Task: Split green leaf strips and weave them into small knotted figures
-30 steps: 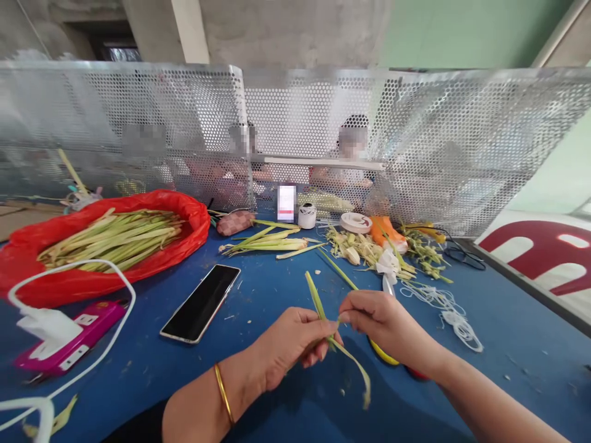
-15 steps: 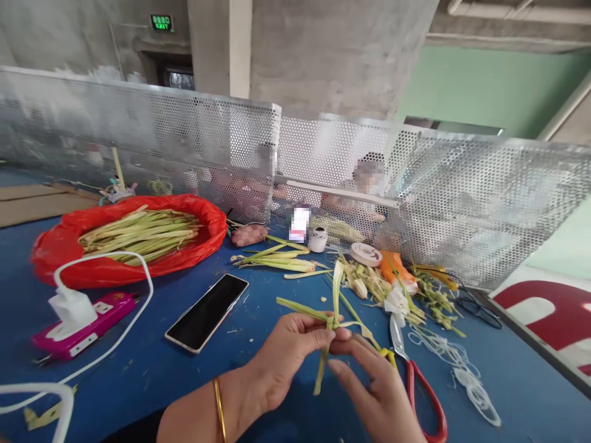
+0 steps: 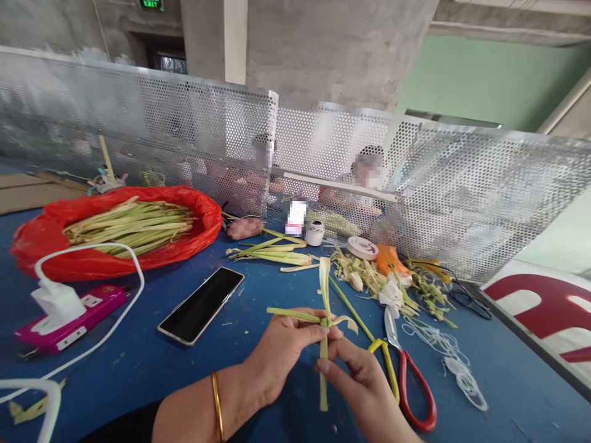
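Green plant-leaf strips (image 3: 324,289) cross at a small knot, one pointing up, one left, one curling right and one hanging down. My left hand (image 3: 279,351) is closed on them, its thumb pressing just below the knot. My right hand (image 3: 362,384) pinches the hanging strip between thumb and finger, below the left fingertips. Right of my hands lie scissors with red handles (image 3: 404,369), and a yellow-handled tool (image 3: 390,369) partly hidden behind my right hand. A few loose green stalks (image 3: 277,252) lie beyond my hands.
At left are a red plastic bag (image 3: 194,246) of leaf strips, a pink power strip (image 3: 101,307) with a white charger, and a black phone (image 3: 203,304). White tape (image 3: 362,247), trimmings (image 3: 353,271) and white string (image 3: 464,378) lie right. A perforated metal screen (image 3: 207,141) stands behind; people sit beyond.
My right fingers have shifted onto the hanging strip, which now points straight down. The upright strip stands straighter. The whole view has shifted slightly.
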### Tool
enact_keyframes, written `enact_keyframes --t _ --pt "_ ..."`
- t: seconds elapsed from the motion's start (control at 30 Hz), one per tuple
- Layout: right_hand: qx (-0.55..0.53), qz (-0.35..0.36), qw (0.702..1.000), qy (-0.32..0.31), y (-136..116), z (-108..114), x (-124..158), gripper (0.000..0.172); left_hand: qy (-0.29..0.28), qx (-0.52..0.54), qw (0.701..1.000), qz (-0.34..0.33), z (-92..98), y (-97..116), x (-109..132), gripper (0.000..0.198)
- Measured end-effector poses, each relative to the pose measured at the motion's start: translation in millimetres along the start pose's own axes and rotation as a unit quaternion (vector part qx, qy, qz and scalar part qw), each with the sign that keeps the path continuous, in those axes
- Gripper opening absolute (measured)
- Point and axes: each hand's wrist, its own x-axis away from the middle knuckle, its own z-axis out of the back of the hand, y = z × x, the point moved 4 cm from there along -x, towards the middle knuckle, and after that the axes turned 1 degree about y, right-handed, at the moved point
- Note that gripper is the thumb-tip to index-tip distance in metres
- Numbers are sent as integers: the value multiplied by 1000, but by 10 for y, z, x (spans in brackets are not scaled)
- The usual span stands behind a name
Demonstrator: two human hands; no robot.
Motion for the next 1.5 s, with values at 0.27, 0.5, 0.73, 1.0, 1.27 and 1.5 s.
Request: enact_keyframes --t 0.27,0.5,0.73,1.0,1.27,1.5 --pt "126 72 989 11 -81 9 23 29 11 23 999 24 42 -19 -47 25" --pt "392 226 875 170 -268 364 -13 17 -22 17 998 55 47 -10 -54 33" --pt "392 220 892 46 -173 174 -38 21 13 -106 994 17 22 -118 -73 27" --pt "354 219 909 20 -345 151 57 23 54 -195 979 -15 77 -84 -96 20" --pt "229 24 973 9 -104 233 -49 38 -37 -71 995 65 61 -72 -107 41" --pt "-69 -82 991 77 -5 347 -195 35 -67 -112 987 90 35 -109 -75 43"
